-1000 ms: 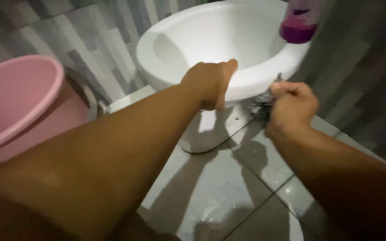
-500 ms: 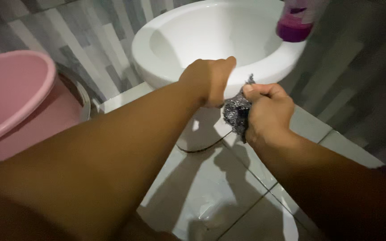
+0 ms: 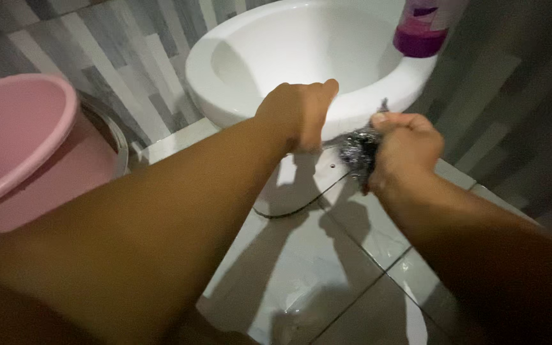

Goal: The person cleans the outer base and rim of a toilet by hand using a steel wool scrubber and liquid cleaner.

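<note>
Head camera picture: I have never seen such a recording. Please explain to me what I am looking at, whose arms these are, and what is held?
The picture comes from a camera worn on a person's head, looking down, so both arms belong to that person. There is no machine here, only two bare hands.

The left hand grips the front rim of a white toilet bowl, as if to steady it. The right hand is closed around a grey steel wool scrubber, held against the outside of the bowl just under the rim.

A bottle with purple liquid stands on the rim at the far side. A pink bucket stands to the left. The floor tiles are pale and look wet.
</note>
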